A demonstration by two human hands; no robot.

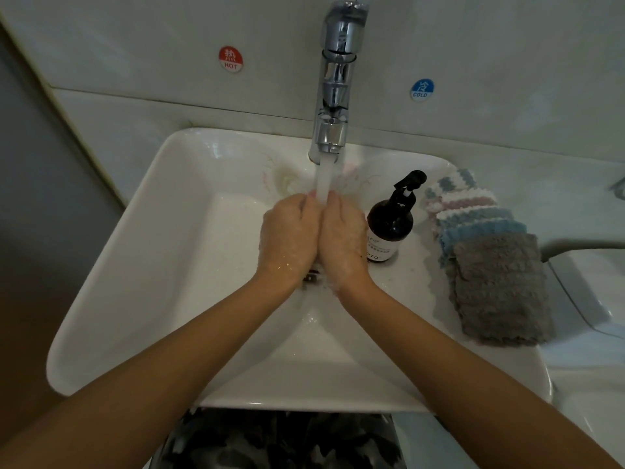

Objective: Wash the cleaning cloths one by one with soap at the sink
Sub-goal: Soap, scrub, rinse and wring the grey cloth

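Observation:
My left hand [287, 235] and my right hand [341, 235] are pressed palm to palm over the white sink [135, 265]. Both are wet and foamy, and their fingertips reach into the water stream [323, 177] falling from the chrome faucet [334, 96]. No cloth shows between them. Just right of my right hand, a dark pump bottle of soap [389, 228] stands on the sink's right ledge. A stack of several cleaning cloths [473, 211] lies on that ledge, with a grey cloth [500, 292] nearest me and blue, white and pink ones fanned out behind it.
Red HOT [230, 59] and blue COLD [422, 90] stickers sit on the tiled wall behind the faucet. A white fixture [592, 282] stands to the right of the sink. The drain lies under my wrists, mostly hidden.

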